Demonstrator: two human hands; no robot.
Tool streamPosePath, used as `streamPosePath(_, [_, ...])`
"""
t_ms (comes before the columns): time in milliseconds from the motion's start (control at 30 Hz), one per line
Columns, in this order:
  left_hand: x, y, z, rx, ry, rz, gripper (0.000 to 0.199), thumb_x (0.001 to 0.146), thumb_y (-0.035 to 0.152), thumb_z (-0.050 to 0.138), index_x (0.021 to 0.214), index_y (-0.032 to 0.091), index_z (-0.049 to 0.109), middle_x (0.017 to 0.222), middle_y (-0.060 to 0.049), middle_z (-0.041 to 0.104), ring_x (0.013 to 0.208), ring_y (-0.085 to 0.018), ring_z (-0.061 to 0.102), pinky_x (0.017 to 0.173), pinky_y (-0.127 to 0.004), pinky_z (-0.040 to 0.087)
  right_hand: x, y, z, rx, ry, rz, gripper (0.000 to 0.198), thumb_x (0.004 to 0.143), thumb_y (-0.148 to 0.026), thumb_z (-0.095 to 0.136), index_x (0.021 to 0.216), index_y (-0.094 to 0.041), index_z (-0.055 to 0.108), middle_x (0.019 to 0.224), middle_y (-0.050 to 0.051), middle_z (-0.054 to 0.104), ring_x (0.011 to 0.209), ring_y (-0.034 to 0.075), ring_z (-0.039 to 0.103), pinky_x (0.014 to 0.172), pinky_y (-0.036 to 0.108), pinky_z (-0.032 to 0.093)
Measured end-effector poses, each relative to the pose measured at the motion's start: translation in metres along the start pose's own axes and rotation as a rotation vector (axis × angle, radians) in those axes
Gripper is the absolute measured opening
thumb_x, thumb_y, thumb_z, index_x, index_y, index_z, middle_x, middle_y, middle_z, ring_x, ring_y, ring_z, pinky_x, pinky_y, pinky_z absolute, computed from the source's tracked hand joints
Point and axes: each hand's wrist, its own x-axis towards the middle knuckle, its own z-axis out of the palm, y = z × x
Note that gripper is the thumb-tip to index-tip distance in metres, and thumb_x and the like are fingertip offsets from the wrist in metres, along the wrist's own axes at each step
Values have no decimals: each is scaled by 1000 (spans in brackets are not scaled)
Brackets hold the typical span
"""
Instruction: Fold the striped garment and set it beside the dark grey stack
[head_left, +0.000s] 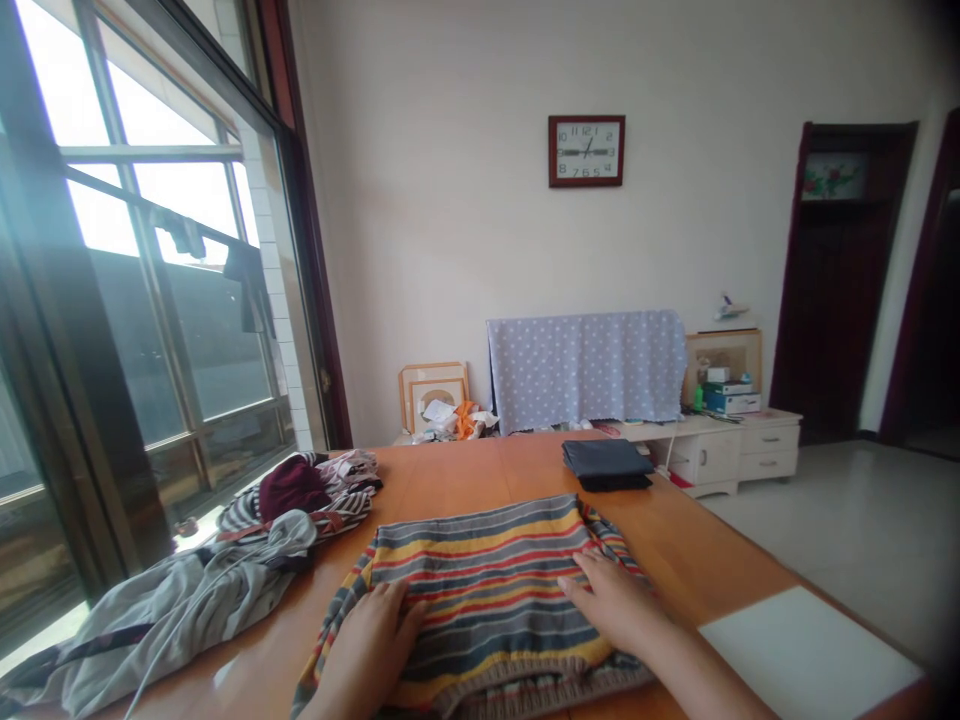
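Observation:
A striped knit sweater [487,570] in grey, yellow and red bands lies folded flat on the wooden table [465,475] right in front of me. My left hand [375,635] rests palm down on its left part, fingers spread. My right hand [611,600] lies flat on its right part, fingers pointing toward the far edge. Neither hand grips the fabric.
A heap of unfolded clothes [225,570] covers the table's left side. A folded dark garment [607,465] sits at the far end. A white board [802,655] lies at the near right corner. Beyond stand a cloth-covered stand [585,370] and a low white cabinet [720,450].

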Motion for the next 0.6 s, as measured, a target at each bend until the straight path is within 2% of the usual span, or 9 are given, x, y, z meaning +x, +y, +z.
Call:
streamPosePath(67, [21, 0, -1, -14, 69, 28, 46, 97, 46, 34, 117, 19, 65, 122, -10, 68, 114, -24, 62, 99, -36, 46, 11, -4, -5, 21, 39, -17, 71, 90, -59, 39, 143, -13, 50, 151, 14, 45, 142, 30, 35, 113, 42, 32])
streamPosePath(133, [45, -2, 4, -17, 101, 54, 44, 98, 39, 32, 120, 18, 64, 125, -11, 66, 116, -23, 61, 101, -34, 44, 23, -10, -7, 28, 51, -48, 68, 92, -58, 37, 142, -13, 50, 150, 14, 45, 142, 29, 36, 114, 41, 31])
streamPosePath(233, [79, -4, 16, -1, 97, 85, 46, 98, 32, 31, 129, 15, 60, 136, -11, 61, 126, -21, 55, 109, -32, 38, 45, -22, -8, 12, 30, -67, 69, 94, -56, 35, 144, -11, 47, 151, 16, 44, 143, 29, 35, 115, 40, 28])
streamPosePath(333, [103, -7, 28, 55, 60, 62, 49, 98, 29, 31, 136, 13, 55, 145, -13, 53, 137, -23, 45, 117, -37, 29, 70, -35, -6, -20, 6, -73, 67, 96, -52, 32, 146, -10, 43, 154, 16, 40, 144, 27, 32, 116, 38, 26])
streamPosePath(500, [109, -14, 47, 136, -68, -13, 54, 97, 35, 28, 145, 18, 47, 156, -8, 38, 147, -24, 27, 120, -46, 21, 109, -40, 3, -51, -7, -69, 64, 98, -46, 26, 148, -10, 39, 156, 15, 35, 147, 25, 27, 117, 37, 23])
streamPosePath(600, [104, -15, 55, 182, -92, -49, 59, 97, 46, 27, 149, 24, 41, 159, -5, 31, 149, -28, 20, 119, -56, 16, 120, -30, 12, -79, -30, -35, 70, 95, -53, 31, 153, -14, 32, 161, 12, 25, 150, 27, 15, 120, 44, 13])
